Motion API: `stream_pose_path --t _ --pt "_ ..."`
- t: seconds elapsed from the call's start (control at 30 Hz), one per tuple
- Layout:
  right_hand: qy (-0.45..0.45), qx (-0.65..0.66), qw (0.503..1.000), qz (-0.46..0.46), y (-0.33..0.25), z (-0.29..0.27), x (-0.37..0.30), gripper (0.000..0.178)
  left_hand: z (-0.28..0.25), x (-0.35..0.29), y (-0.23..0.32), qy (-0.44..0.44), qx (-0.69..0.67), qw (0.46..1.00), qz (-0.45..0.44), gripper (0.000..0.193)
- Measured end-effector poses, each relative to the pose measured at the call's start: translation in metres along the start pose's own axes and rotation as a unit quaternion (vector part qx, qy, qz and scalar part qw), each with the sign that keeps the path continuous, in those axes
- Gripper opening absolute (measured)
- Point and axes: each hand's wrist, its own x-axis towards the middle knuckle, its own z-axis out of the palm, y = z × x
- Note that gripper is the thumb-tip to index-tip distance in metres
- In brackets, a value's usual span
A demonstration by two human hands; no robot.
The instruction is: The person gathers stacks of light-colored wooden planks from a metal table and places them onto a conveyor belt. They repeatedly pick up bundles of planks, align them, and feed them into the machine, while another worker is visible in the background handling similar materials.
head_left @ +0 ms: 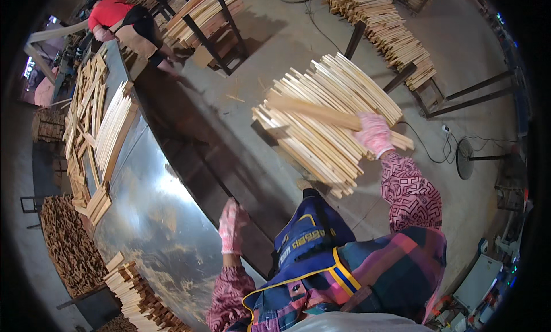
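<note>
My right hand (pixel 375 135), in a pink and white glove, is closed round a wooden slat (pixel 313 110). The slat lies slantwise over a stack of pale wooden strips (pixel 327 154) at the right of centre; its far end is smeared by motion. Whether it touches the stack I cannot tell. My left hand (pixel 231 226), gloved alike, is held up beside the near edge of the metal table (pixel 155 217). Its fingers are stretched out and nothing shows in them.
Loose strips (pixel 86 119) and a neat row of slats (pixel 116 125) lie on the table's far part. Another stack (pixel 129 297) is at lower left. A person (pixel 123 25) bends at the table's far end. Metal frames (pixel 470 94), cables and a round-based stand (pixel 465 158) are at right.
</note>
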Motion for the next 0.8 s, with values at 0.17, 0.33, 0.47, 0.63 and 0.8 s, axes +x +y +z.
stream_pose_path --t 0.17,0.33,0.47,0.63,0.8 --pt "-0.033 -0.091 0.972 0.214 0.109 0.05 0.085 0.067 0.07 -0.021 -0.045 -0.112 0.061 0.986 -0.104 0.056" --pt "-0.204 0.036 0.948 0.24 0.112 0.126 0.133 0.08 0.105 -0.014 -0.068 -0.257 0.047 0.939 -0.224 0.073" --pt "-0.216 0.147 0.927 0.27 0.093 0.153 0.136 0.083 0.088 0.01 -0.062 -0.197 0.1 0.944 -0.247 0.075" --pt "-0.178 -0.085 0.96 0.197 0.069 0.163 0.128 0.097 0.069 0.012 -0.032 -0.16 0.09 0.96 -0.212 0.074" --pt "0.026 -0.008 0.99 0.137 -0.032 0.154 0.147 0.088 0.031 -0.016 -0.014 -0.177 0.112 0.965 -0.158 0.072"
